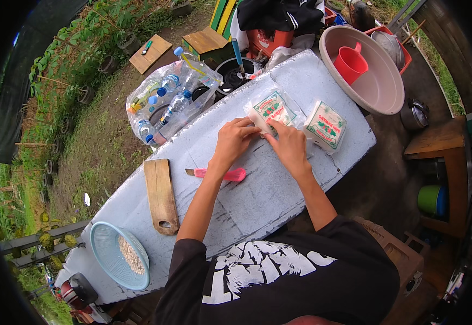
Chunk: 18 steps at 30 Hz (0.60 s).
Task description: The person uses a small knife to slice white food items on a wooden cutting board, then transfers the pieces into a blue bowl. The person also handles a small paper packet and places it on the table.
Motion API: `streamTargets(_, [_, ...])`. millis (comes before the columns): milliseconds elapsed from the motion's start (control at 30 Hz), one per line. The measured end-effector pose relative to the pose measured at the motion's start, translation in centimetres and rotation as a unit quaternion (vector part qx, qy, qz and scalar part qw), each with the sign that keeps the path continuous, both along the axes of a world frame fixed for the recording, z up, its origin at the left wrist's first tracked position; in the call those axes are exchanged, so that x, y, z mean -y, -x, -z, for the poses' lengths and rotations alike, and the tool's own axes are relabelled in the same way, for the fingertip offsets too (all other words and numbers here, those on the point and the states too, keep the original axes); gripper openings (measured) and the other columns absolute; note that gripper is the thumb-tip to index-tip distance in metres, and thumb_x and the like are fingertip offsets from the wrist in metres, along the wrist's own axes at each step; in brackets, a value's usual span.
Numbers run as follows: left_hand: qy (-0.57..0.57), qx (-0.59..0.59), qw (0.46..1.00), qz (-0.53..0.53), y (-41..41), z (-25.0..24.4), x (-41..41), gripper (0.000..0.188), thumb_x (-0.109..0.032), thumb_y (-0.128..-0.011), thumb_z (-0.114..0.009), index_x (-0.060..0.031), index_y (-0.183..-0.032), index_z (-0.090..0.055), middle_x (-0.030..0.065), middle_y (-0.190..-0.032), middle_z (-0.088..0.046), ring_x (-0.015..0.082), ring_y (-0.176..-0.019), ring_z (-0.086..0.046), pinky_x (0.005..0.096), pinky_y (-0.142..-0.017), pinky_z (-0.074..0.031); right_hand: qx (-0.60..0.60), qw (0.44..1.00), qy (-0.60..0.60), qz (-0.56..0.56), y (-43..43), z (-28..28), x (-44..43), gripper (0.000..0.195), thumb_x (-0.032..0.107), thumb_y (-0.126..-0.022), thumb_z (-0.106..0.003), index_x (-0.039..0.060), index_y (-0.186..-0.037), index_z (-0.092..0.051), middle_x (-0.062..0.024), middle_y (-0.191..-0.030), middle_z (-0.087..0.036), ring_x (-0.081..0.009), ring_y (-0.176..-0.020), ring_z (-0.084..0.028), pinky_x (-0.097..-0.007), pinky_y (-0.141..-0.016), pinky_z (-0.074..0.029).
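Both my hands are at a clear plastic packet with green and red print on the grey table. My left hand pinches its near left corner between thumb and fingers. My right hand lies on the packet's near edge, fingers bent against the plastic. A second packet of the same kind lies just right of my right hand. Below my left wrist is a pink utility knife with its blade out. A wooden cutting board lies farther left.
A light blue plastic basket with pale pieces inside stands at the lower left. A large beige basin holding a red dipper is at the upper right. Beyond the table's far edge are a bag of plastic bottles and a black bucket.
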<state>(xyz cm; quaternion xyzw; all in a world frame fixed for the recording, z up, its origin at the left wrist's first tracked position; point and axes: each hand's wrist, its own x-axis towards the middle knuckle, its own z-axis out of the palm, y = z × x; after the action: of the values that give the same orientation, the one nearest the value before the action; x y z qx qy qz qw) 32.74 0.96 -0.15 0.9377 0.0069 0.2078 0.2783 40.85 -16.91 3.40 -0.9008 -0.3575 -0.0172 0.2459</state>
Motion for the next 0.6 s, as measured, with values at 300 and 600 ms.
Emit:
streamTargets(300, [-0.02, -0.018, 0.999, 0.032, -0.6, -2.1, 0.5, 0.003, -0.011, -0.087, -0.071, -0.0102, -0.09, -0.072, 0.0058, -0.092, -0.071, 0.029, -0.089, -0.07, 0.0423, -0.074, -0.056, -0.004, 1.0, 0.013, 0.001, -0.1, -0.1, -0.1, 0.029, 0.025, -0.089, -0.078, 0.0096, -0.111, -0.068, -0.017, -0.082, -0.073, -0.0349, -0.076, -0.074, -0.0441, -0.065, -0.057])
streamTargets(600, [-0.002, -0.057, 0.997, 0.047, -1.1, -2.0, 0.0, 0.005, -0.012, -0.09, -0.068, -0.0085, -0.089, -0.072, 0.0133, -0.088, -0.072, 0.0369, -0.078, -0.068, 0.0453, -0.07, -0.055, -0.013, 1.0, 0.015, -0.001, -0.2, -0.2, 0.0, 0.031, 0.025, -0.089, -0.078, 0.0097, -0.114, -0.068, -0.0168, -0.088, -0.074, -0.0349, -0.079, -0.074, -0.045, -0.067, -0.058])
